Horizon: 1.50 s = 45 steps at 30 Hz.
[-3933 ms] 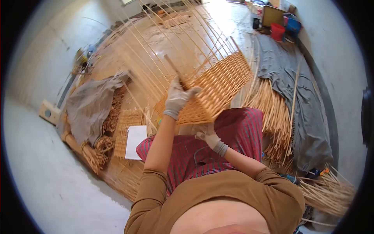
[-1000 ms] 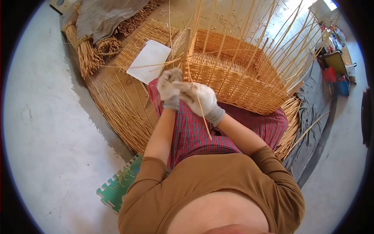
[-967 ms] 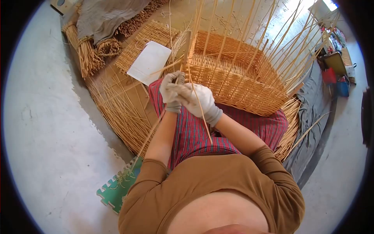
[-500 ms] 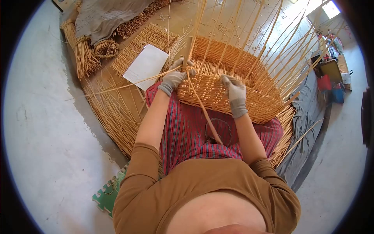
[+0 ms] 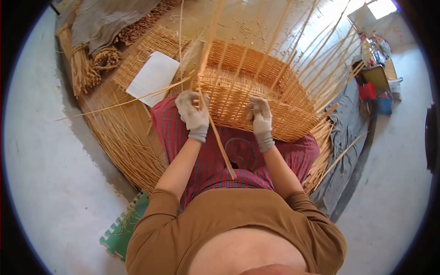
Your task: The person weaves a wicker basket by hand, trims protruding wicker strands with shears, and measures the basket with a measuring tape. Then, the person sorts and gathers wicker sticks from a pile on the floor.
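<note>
A wicker basket [image 5: 224, 107] rests tilted on my lap, with long upright stakes rising from its walls. My left hand [image 5: 191, 114], in a pale work glove, is at the basket's near left corner. Its fingers are bent around a flat wicker strand [image 5: 220, 142] that hangs from the corner toward my lap. My right hand [image 5: 260, 120], also gloved, has its fingers curled at the top of the basket's front wall. Another thin strand [image 5: 123, 104] sticks out leftward from the corner.
A white sheet [image 5: 153, 78] lies on a woven panel [image 5: 160, 43] to the left. Bundled rods [image 5: 82, 68] stand farther back, and loose rods [image 5: 123, 146] spread beside my knee. Grey cloth [image 5: 343, 137] and a red bag [image 5: 366, 91] are on the right.
My left hand has come down from the top of the corner to the strand below it. The basket and my right hand sit slightly farther left in view.
</note>
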Available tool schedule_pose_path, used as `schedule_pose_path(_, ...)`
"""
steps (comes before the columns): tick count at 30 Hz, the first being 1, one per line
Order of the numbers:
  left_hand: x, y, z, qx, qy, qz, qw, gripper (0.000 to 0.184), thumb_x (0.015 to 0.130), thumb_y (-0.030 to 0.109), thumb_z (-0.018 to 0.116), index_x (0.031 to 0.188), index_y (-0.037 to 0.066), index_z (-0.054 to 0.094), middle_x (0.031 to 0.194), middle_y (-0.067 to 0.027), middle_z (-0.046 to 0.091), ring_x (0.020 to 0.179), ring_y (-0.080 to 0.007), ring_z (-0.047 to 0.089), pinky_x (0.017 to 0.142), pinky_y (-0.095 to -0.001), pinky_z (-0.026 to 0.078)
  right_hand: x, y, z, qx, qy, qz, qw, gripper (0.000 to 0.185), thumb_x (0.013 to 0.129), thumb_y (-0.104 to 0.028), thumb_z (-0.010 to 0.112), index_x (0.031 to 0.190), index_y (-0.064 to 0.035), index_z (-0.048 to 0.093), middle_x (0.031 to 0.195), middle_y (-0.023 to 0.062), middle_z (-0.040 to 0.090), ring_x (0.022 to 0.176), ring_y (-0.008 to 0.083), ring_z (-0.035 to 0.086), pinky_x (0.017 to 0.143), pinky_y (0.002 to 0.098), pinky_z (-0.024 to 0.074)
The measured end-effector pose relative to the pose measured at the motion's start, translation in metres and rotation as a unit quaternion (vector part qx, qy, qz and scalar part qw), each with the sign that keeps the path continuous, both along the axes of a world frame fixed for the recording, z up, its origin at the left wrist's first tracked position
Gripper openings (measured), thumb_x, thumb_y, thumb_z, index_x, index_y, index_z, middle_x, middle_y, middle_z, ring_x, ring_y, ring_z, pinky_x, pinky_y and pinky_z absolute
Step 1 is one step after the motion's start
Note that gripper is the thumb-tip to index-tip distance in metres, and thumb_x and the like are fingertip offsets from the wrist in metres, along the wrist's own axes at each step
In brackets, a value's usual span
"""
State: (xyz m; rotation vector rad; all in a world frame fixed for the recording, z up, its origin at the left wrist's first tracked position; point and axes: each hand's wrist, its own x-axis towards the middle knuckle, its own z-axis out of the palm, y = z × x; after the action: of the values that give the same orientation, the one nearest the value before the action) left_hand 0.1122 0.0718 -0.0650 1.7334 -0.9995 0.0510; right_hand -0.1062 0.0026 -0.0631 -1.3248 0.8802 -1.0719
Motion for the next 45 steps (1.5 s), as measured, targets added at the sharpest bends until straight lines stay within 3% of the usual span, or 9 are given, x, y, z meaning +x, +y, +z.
schedule_pose_path(9, -0.027, -0.012, 0.029, 0.192, -0.192, -0.258, 0.927, 0.082, 0.081, 0.031, 0.079, 0.152, 0.039, 0.038, 0.146, -0.0241, 0.043, 0.099, -0.0401, 0.065, 0.085, -0.0448, 0.054, 0.005, -0.013, 0.065, 0.081, 0.039, 0.01, 0.996, 0.028, 0.102, -0.015, 0.057, 0.129, -0.0094, 0.061, 0.104, 0.0072, 0.071, 0.056, 0.0065, 0.055, 0.053, 0.0223, 0.0498)
schedule_pose_path(13, -0.037, -0.013, 0.036, 0.298, -0.187, -0.25, 0.902, 0.083, 0.084, 0.029, 0.077, 0.154, 0.038, 0.033, 0.146, -0.026, 0.041, 0.101, -0.0388, 0.063, 0.085, -0.045, 0.052, 0.045, -0.074, 0.076, -0.487, 0.239, -0.129, 0.83, 0.043, 0.099, -0.009, 0.058, 0.141, -0.0155, 0.053, 0.112, 0.0072, 0.072, 0.078, 0.0157, 0.068, 0.066, 0.0261, 0.0539)
schedule_pose_path(16, -0.043, -0.022, 0.023, 0.207, -0.183, -0.191, 0.942, 0.07, 0.087, 0.024, 0.072, 0.149, 0.039, 0.043, 0.138, -0.0203, 0.045, 0.089, -0.0311, 0.063, 0.075, -0.0412, 0.053, 0.054, -0.066, 0.114, -0.244, 0.452, -0.111, 0.851, 0.062, 0.098, -0.003, 0.056, 0.153, -0.0237, 0.039, 0.12, 0.0086, 0.07, 0.097, 0.0187, 0.07, 0.076, 0.0277, 0.0551)
schedule_pose_path(19, -0.045, -0.019, 0.035, 0.283, -0.307, -0.167, 0.893, 0.073, 0.085, 0.029, 0.074, 0.149, 0.042, 0.041, 0.14, -0.0227, 0.046, 0.104, -0.036, 0.062, 0.088, -0.0429, 0.049, 0.001, -0.036, 0.093, -0.206, 0.069, -0.102, 0.971, 0.071, 0.094, 0.007, 0.054, 0.156, -0.0175, 0.03, 0.128, 0.0097, 0.067, 0.103, 0.0189, 0.069, 0.083, 0.0268, 0.0541)
schedule_pose_path(27, -0.131, -0.054, 0.069, 0.368, -0.202, -0.31, 0.853, 0.07, 0.087, 0.025, 0.071, 0.15, 0.032, 0.04, 0.137, -0.0204, 0.049, 0.102, -0.0324, 0.063, 0.077, -0.0401, 0.051, -0.062, -0.069, 0.102, -0.304, 0.496, -0.057, 0.811, 0.049, 0.092, 0.004, 0.062, 0.137, -0.0139, 0.059, 0.128, 0.0136, 0.067, 0.104, 0.0182, 0.071, 0.084, 0.0304, 0.0579)
schedule_pose_path(33, -0.081, -0.021, 0.036, 0.018, -0.048, -0.366, 0.929, 0.056, 0.088, 0.012, 0.073, 0.14, 0.022, 0.054, 0.117, -0.0151, 0.056, 0.081, -0.0272, 0.063, 0.076, -0.0397, 0.054, -0.037, -0.044, 0.075, -0.347, 0.274, -0.168, 0.881, 0.051, 0.095, -0.006, 0.062, 0.143, -0.0167, 0.051, 0.136, 0.0121, 0.061, 0.105, 0.02, 0.07, 0.08, 0.0282, 0.0589)
schedule_pose_path(35, -0.044, -0.002, 0.004, 0.031, 0.19, -0.126, 0.973, 0.051, 0.086, 0.017, 0.077, 0.132, 0.006, 0.055, 0.114, -0.0138, 0.06, 0.094, -0.0243, 0.063, 0.081, -0.0351, 0.053, -0.035, -0.014, 0.055, -0.292, 0.295, -0.154, 0.897, 0.053, 0.093, -0.002, 0.063, 0.143, -0.0151, 0.051, 0.135, 0.0117, 0.061, 0.105, 0.0169, 0.068, 0.079, 0.0261, 0.0579)
schedule_pose_path(38, 0.01, -0.001, 0.027, 0.026, -0.027, 0.112, 0.993, 0.059, 0.079, 0.028, 0.086, 0.118, -0.005, 0.058, 0.106, -0.0133, 0.064, 0.093, -0.0229, 0.064, 0.082, -0.0337, 0.052, 0.0, 0.018, 0.063, -0.228, 0.305, -0.134, 0.915, 0.055, 0.09, 0.002, 0.064, 0.142, -0.0135, 0.051, 0.134, 0.0106, 0.06, 0.106, 0.0159, 0.066, 0.082, 0.0258, 0.057)
schedule_pose_path(45, 0.041, -0.008, 0.004, -0.04, 0.176, -0.072, 0.981, 0.032, 0.089, 0.002, 0.072, 0.119, 0.0, 0.062, 0.106, -0.0072, 0.069, 0.094, -0.0178, 0.066, 0.082, -0.0286, 0.054, 0.117, 0.066, 0.119, -0.364, 0.213, 0.171, 0.89, 0.026, 0.086, -0.015, 0.069, 0.111, -0.0182, 0.072, 0.1, 0.0102, 0.067, 0.088, 0.0314, 0.065, 0.075, 0.0408, 0.054)
